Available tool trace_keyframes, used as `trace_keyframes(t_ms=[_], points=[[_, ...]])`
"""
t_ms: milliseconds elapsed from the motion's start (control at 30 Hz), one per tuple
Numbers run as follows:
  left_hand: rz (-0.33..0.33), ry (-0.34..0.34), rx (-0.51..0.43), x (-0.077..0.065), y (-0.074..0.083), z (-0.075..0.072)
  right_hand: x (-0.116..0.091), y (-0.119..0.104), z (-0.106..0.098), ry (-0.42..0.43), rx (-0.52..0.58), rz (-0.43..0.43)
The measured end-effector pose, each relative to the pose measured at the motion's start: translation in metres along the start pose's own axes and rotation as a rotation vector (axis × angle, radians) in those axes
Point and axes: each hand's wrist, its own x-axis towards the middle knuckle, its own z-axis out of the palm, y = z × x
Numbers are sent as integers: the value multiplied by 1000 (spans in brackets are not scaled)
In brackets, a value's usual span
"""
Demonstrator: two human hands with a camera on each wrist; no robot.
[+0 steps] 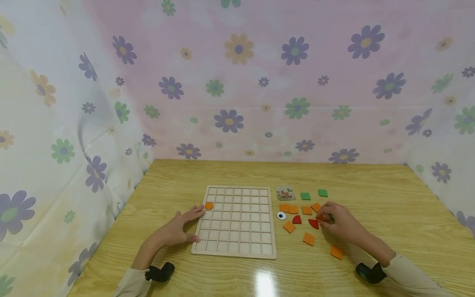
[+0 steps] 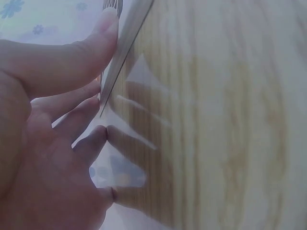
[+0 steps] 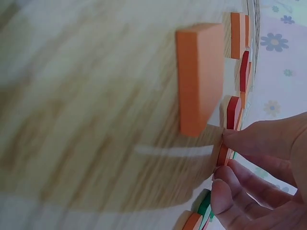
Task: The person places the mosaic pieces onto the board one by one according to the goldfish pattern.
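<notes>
Right hand (image 1: 339,222) is narrowly pinching an orange piece (image 3: 224,154) — gridded board (image 1: 235,225) lying left of it, spread left hand (image 1: 177,229) touching the board's left edge.

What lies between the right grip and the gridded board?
In the head view, two red wedges, a white eye disc and several orange squares lie between the right grip and the gridded board.

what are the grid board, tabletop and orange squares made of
Grid board: probably wood, matte, from its pale tan colour. Tabletop: wood or wood-look laminate, glossy; grain and a bright reflection show. Orange squares: painted wood or plastic, smooth; face and edges are both orange.
</notes>
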Motion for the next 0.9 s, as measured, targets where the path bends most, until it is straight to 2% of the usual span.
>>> trace_keyframes(t_ms=[167, 533, 900], points=[[0, -1, -3, 0, 0, 0, 0, 0, 1, 37, -18, -21], [1, -14, -9, 2, 1, 0, 0, -5, -5, -14, 18, 49], [-4, -1, -13, -1, 3, 0, 9, -24, -5, -13, 94, -55]])
